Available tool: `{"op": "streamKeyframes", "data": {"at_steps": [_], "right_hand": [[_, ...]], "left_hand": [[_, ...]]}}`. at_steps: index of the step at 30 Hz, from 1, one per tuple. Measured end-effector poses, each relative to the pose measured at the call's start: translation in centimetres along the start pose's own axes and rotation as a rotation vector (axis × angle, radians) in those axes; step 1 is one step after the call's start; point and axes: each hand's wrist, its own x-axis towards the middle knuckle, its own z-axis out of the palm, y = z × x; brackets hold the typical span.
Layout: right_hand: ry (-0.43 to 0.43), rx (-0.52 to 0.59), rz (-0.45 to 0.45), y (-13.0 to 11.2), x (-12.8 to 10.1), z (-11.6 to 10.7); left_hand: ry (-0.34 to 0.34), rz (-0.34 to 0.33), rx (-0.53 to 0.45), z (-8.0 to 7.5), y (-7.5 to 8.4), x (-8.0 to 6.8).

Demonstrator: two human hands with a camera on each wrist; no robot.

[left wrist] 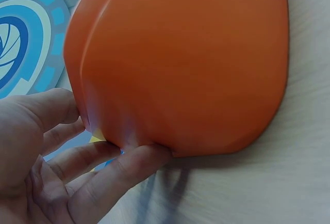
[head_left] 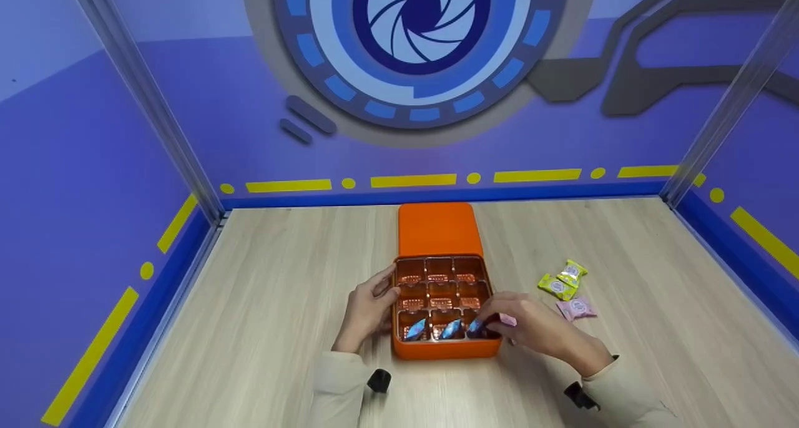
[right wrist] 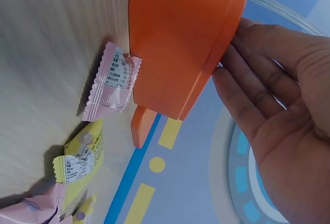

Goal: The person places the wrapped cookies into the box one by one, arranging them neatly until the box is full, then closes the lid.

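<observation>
An orange box holds a brown tray divided into several square compartments. Blue-wrapped candies lie tilted in its front row, one per compartment. My left hand grips the box's left side, thumb at the rim and fingers against the outer wall. Reaching over the right rim, my right hand pinches the blue-wrapped candy in the front right compartment; its fingertips are hidden in the right wrist view. A pink-wrapped candy lies on the table against the box's right wall, partly under that hand in the head view.
An orange lid lies flat directly behind the box. To the right are two yellow-wrapped candies and another pink-wrapped candy on the wooden table. Blue-purple panels with metal corner posts enclose the back and sides.
</observation>
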Motion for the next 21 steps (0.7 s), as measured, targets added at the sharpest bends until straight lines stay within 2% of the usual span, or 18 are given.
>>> {"op": "streamKeyframes", "data": {"at_steps": [7, 18, 21], "right_hand": [[0.044, -0.030, 0.001, 0.1, -0.1, -0.1], [0.098, -0.085, 0.105, 0.5, -0.7, -0.9], [0.124, -0.104, 0.082, 0.7, -0.8, -1.1]], "left_hand": [[0.002, -0.017, 0.006, 0.0, 0.0, 0.1], [0.006, -0.001, 0.002, -0.1, -0.1, 0.1], [0.004, 0.006, -0.021, 0.0, 0.0, 0.0]]}}
